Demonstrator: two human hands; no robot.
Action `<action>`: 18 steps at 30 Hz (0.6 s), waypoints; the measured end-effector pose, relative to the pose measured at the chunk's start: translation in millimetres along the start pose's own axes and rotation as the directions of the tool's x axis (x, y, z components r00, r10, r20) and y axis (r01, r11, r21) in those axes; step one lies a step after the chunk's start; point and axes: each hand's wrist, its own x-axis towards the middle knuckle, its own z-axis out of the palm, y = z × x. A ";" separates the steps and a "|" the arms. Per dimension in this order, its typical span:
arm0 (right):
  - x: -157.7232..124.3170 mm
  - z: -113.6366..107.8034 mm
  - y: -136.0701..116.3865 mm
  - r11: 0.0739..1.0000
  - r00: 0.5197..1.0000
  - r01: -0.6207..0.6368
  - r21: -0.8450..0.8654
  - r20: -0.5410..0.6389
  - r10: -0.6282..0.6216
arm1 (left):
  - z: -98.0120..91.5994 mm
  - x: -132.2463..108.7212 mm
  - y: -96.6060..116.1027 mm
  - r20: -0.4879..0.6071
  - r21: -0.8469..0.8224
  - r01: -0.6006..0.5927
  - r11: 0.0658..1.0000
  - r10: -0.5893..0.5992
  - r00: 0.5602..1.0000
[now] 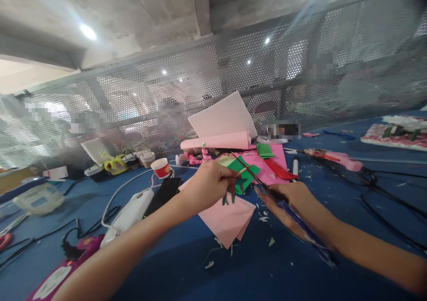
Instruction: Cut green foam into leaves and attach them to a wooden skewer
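Left hand [211, 183] pinches a green piece [228, 198]; scissors [283, 203], gripped by right hand [297, 197] toward worktop [167, 261] far edge, may nick nearby fingers.

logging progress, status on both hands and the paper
Left hand pinching small green piece, likely paper. Right hand gripping dark metal scissors. Pale pink paper sheets below left hand.

Paper sheets [230, 221] lie mid on table [253, 270]. Paper roll [216, 141] behind them, mesh partition [233, 69] at back. Left of sheets: phone [164, 195], cup [161, 170] behind it. Power strip [94, 243] front left. Right: glue gun [345, 160].
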 end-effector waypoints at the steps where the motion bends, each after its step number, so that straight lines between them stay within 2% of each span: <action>1: 0.4 0.1 0.2 1.000 1.000 -0.002 -0.012 0.004 0.002 | 3.7 -3.1 2.2 -0.079 0.175 -0.033 0.984 0.048 0.996; 3: 0.8 0.9 0.6 0.999 1.000 -0.016 -0.038 -0.002 0.016 | 12.0 -9.0 6.0 -0.187 0.476 -0.035 0.879 0.140 0.972; 4: 0.9 1.5 1.0 0.999 1.000 -0.024 -0.049 -0.004 0.023 | 15.6 -11.3 7.7 -0.211 0.566 -0.025 0.824 0.175 0.962; 6: 0.9 2.8 2.2 0.998 0.999 -0.031 -0.053 -0.011 0.030 | 19.0 -13.6 10.3 -0.219 0.638 -0.010 0.770 0.194 0.956; 7: 1.0 3.3 2.9 0.998 0.999 -0.032 -0.045 -0.016 0.032 | 18.0 -13.4 11.1 -0.213 0.624 -0.006 0.781 0.177 0.961; 8: 1.1 3.5 3.7 0.999 0.999 -0.032 -0.034 -0.021 0.031 | 15.2 -12.2 11.3 -0.194 0.568 -0.003 0.823 0.137 0.971; 10: 1.4 2.9 5.4 0.999 0.999 -0.028 -0.016 -0.023 0.027 | 5.0 -7.7 9.1 -0.083 0.303 0.010 0.953 0.016 0.996; 11: 1.5 2.2 6.1 1.000 0.999 -0.025 -0.014 -0.021 0.024 | -1.3 -4.8 6.3 0.032 0.089 0.040 0.995 -0.043 0.999; 12: 1.5 1.2 6.7 1.000 1.000 -0.018 -0.015 -0.014 0.018 | -7.5 -1.7 2.5 0.175 -0.151 0.094 0.984 -0.068 0.982; 13: 1.4 0.3 7.2 1.000 1.000 -0.004 -0.016 -0.010 0.004 | -13.1 1.3 -2.2 0.332 -0.353 0.179 0.918 -0.056 0.942; 14: 1.1 -0.5 7.7 1.000 1.000 0.012 -0.016 -0.014 -0.012 | -17.6 4.0 -7.4 0.440 -0.497 0.257 0.829 -0.015 0.898; 16: 0.2 -1.2 9.0 0.999 0.998 0.048 -0.004 -0.034 -0.048 | -22.1 8.2 -17.4 0.545 -0.666 0.352 0.658 0.106 0.832; 18: -0.7 -0.5 10.8 0.995 0.994 0.090 0.037 -0.064 -0.087 | -20.9 10.5 -24.2 0.613 -0.711 0.408 0.573 0.220 0.759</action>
